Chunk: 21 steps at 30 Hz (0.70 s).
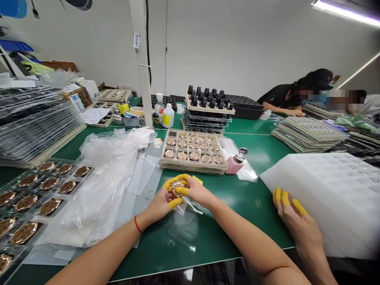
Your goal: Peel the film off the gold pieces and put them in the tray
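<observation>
Between my two hands is a round rose-gold watch case [178, 190], held above the green table. My left hand [161, 202] wraps its yellow-cotted fingers round the left and lower side of it. From the other side my right hand [198, 192] grips it, with the thumb across its front. A thin white stick-like piece [194, 206] shows just below the right hand; what holds it is hidden. Beyond the hands sits a stack of beige trays [192, 168], its top one filled with similar rose-gold cases apart from one back-left pocket.
At right, another person's hand [299, 225] touches a white foam block [326, 190]. A pink pump bottle [235, 164] stands beside the tray stack. Plastic bags [95, 190] and clear trays of cases [49, 184] lie left. Black watches [210, 97] stand behind; co-workers sit far right.
</observation>
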{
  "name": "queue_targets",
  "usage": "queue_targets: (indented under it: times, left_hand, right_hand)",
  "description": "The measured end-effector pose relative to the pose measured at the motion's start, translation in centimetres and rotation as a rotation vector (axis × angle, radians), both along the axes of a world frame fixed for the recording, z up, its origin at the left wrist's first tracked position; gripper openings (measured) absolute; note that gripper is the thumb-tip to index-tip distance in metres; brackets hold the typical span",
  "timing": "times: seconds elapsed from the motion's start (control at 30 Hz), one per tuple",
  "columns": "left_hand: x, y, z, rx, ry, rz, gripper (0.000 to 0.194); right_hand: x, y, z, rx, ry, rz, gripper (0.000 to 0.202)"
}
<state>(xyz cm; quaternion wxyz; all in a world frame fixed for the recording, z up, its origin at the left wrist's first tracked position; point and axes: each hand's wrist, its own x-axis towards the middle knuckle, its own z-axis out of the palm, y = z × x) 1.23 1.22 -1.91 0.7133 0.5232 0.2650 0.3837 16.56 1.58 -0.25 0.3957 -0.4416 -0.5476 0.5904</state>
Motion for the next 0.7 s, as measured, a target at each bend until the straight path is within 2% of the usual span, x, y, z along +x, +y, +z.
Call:
queue_targets:
  times: [0.07, 0.13, 0.23, 0.3, 0.37, 0.43, 0.5, 0.6, 0.7]
  left_hand:
    - [0.1, -0.3, 0.1, 0.026, 0.057, 0.02, 0.057]
    - [0.1, -0.4, 0.5, 0.022, 0.119, 0.044, 0.056]
    - [-0.2, -0.3, 1.6, -0.024, 0.156, 0.025, 0.055]
    - [-0.3, -0.3, 2.3, -0.072, 0.144, -0.015, 0.055]
    - [-0.4, -0.3, 2.7, -0.106, 0.128, -0.043, 0.053]
    - [-0.4, -0.3, 2.7, -0.116, 0.13, -0.045, 0.052]
    - [-0.4, -0.4, 2.6, -0.105, 0.143, -0.029, 0.051]
    - [-0.4, -0.4, 2.5, -0.081, 0.144, -0.048, 0.048]
    - [-0.3, -0.7, 2.6, 0.0, 0.157, -0.056, 0.046]
  right_hand:
    - [0.5, 0.0, -0.1, 0.025, -0.002, 0.031, 0.04]
    - [1.3, 0.1, 0.2, 0.104, -0.111, 0.052, 0.034]
    - [2.7, 0.4, 0.5, 0.348, -0.472, -0.081, 0.019]
    - [3.2, 0.7, 0.1, 0.495, -0.742, -0.135, 0.015]
    - [3.5, 0.9, -0.5, 0.571, -0.955, -0.066, 0.009]
    - [3.5, 1.0, -0.6, 0.602, -1.072, 0.017, 0.003]
    - [3.4, 0.7, 0.0, 0.617, -1.067, -0.01, 0.01]
    - [3.0, -0.4, 1.7, 0.71, -0.855, -0.101, 0.006]
    - [1.9, -1.6, 2.3, 0.861, -0.698, 0.004, 0.009]
